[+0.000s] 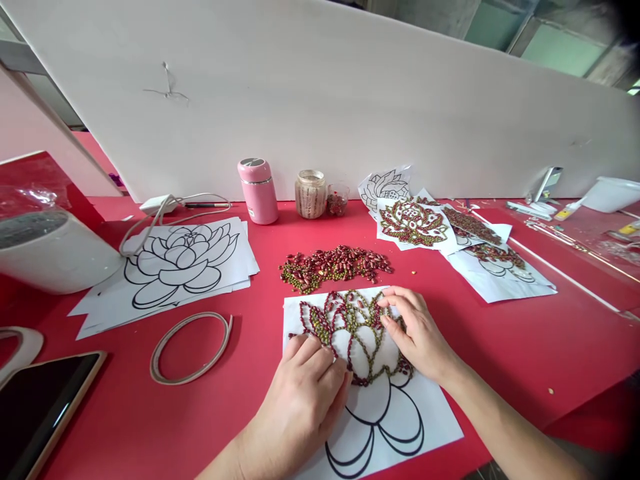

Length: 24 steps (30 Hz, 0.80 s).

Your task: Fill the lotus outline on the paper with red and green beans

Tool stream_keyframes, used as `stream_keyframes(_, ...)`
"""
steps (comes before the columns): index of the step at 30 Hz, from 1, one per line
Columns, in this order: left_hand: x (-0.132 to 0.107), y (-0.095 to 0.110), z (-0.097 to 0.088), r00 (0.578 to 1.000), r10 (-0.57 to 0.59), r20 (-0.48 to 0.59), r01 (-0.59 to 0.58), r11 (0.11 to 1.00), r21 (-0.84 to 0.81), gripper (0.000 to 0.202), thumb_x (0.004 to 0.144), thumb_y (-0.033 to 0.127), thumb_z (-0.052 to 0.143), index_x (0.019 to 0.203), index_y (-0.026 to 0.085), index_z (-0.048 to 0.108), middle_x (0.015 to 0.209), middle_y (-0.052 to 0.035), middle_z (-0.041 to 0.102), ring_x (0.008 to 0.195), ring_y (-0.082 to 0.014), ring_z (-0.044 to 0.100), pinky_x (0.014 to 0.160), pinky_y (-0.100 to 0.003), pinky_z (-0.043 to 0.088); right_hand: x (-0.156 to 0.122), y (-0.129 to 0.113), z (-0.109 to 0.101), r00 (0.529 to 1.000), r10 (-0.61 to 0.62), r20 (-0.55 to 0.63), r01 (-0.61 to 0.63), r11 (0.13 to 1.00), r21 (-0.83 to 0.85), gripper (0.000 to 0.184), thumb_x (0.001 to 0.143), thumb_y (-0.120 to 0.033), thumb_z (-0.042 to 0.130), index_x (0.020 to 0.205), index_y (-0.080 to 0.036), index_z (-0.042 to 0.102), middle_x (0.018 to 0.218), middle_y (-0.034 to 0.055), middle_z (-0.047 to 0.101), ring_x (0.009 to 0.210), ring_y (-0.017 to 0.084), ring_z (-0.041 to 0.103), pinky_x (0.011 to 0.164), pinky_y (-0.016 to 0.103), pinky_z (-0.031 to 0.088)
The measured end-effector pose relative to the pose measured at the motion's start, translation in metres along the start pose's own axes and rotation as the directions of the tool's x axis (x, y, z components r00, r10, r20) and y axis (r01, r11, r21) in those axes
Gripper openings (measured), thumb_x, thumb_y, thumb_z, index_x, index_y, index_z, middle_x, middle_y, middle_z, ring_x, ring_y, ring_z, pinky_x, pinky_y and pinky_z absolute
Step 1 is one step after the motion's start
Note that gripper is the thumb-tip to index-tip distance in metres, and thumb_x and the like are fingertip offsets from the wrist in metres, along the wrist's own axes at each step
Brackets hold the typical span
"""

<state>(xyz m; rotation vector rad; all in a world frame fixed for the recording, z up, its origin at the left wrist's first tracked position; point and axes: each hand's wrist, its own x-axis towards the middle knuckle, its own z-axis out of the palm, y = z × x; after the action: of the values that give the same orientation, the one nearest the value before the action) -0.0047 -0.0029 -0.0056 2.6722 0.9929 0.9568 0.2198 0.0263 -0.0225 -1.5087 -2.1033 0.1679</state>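
Observation:
A white sheet with a lotus outline (pixel 395 427) lies on the red table in front of me, its upper petals lined with red and green beans. My left hand (pixel 300 393) rests palm down on the sheet's left part, fingers together and bent, fingertips at the beans. My right hand (pixel 415 330) lies on the upper right of the flower, fingers curled with the tips pressed on the beans. Just beyond the sheet lies a loose heap of red and green beans (pixel 335 265).
A stack of blank lotus sheets (pixel 175 267) lies at the left, finished bean pictures (pixel 415 223) at the back right. A pink flask (pixel 259 190), a jar (pixel 310 193), a small cup (pixel 337 200), a white pot (pixel 45 250), a loose band (pixel 193 347) and a tablet (pixel 35 407) stand around.

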Motion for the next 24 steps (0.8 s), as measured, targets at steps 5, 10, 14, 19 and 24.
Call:
stream_keyframes(5, -0.0001, 0.0004, -0.0006, 1.000, -0.003, 0.004, 0.003, 1.000, 0.000, 0.014, 0.082, 0.010, 0.044, 0.073, 0.015, 0.053, 0.063, -0.0015, 0.046, 0.063, -0.0139, 0.033, 0.060, -0.030, 0.029, 0.0022, -0.0022, 0.0007, 0.999, 0.028, 0.044, -0.025, 0.997, -0.074, 0.024, 0.082, -0.027, 0.043, 0.106, -0.021, 0.049, 0.119, 0.0102, 0.044, 0.110, 0.024, 0.042, 0.089, 0.043, 0.039)
stream_keyframes(10, 0.0009, 0.0006, -0.0006, 1.000, -0.004, -0.001, 0.004, 1.000, 0.006, 0.015, 0.082, 0.011, 0.043, 0.072, 0.015, 0.053, 0.064, -0.0015, 0.047, 0.062, -0.0138, 0.034, 0.060, -0.030, 0.029, 0.0049, -0.0045, 0.0008, 0.998, 0.037, 0.046, -0.033, 0.995, -0.097, 0.027, 0.082, -0.028, 0.044, 0.107, -0.020, 0.049, 0.120, 0.0104, 0.045, 0.111, 0.024, 0.042, 0.088, 0.042, 0.040)
stream_keyframes(14, 0.0007, 0.0009, 0.0000, 1.000, -0.009, 0.003, 0.009, 1.000, 0.008, 0.016, 0.082, 0.011, 0.042, 0.072, 0.015, 0.054, 0.063, -0.0013, 0.047, 0.062, -0.0137, 0.034, 0.060, -0.030, 0.029, 0.0052, -0.0027, 0.0011, 0.999, 0.033, 0.039, -0.030, 0.997, -0.073, 0.026, 0.083, -0.028, 0.043, 0.107, -0.021, 0.049, 0.119, 0.0109, 0.045, 0.111, 0.024, 0.042, 0.088, 0.042, 0.039)
stream_keyframes(19, 0.0008, 0.0001, 0.0001, 1.000, -0.006, 0.004, 0.006, 1.000, -0.006, 0.014, 0.082, 0.011, 0.044, 0.076, 0.016, 0.055, 0.064, -0.0016, 0.047, 0.063, -0.0141, 0.035, 0.060, -0.030, 0.029, 0.0037, -0.0004, 0.0009, 0.999, 0.024, 0.028, -0.023, 0.999, -0.037, 0.025, 0.082, -0.027, 0.044, 0.106, -0.022, 0.049, 0.119, 0.0110, 0.044, 0.112, 0.025, 0.042, 0.088, 0.043, 0.039)
stream_keyframes(24, 0.0011, -0.0002, -0.0008, 1.000, -0.004, 0.010, 0.004, 1.000, -0.001, 0.015, 0.082, 0.010, 0.043, 0.073, 0.015, 0.054, 0.064, -0.0015, 0.046, 0.062, -0.0140, 0.034, 0.059, -0.030, 0.028, 0.0038, -0.0048, 0.0002, 0.997, 0.025, 0.068, -0.021, 0.998, -0.055, 0.029, 0.079, -0.023, 0.047, 0.108, -0.022, 0.048, 0.121, 0.0096, 0.044, 0.113, 0.025, 0.040, 0.089, 0.044, 0.038)
